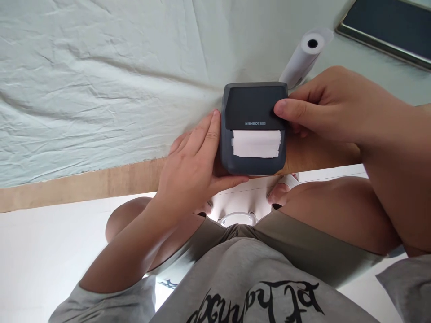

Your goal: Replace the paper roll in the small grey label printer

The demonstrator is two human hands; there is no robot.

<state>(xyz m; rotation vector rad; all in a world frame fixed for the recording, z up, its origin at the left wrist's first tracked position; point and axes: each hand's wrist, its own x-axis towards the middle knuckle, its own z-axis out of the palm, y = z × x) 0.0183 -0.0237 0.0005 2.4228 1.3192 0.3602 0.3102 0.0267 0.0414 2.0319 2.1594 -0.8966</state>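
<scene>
A dark grey label printer (256,105) marked NIIMBOT stands at the table's near edge. White paper (257,143) with a ragged right edge sticks out of its slot. My left hand (190,166) grips the printer's left side, fingers along the wall and thumb along the near bottom edge. On the other side, my right hand (330,105) is closed on the printer's right edge, thumb on top of the dark lid; its other fingers are partly hidden beneath. Just behind the right hand is a roll of white paper (299,60) with a black core.
A phone-like dark device (390,29) lies at the top right. Pale, wrinkled cloth (101,89) covers the table, leaving a wooden edge (84,181) bare along the near side. My legs and the pale floor (50,251) show below.
</scene>
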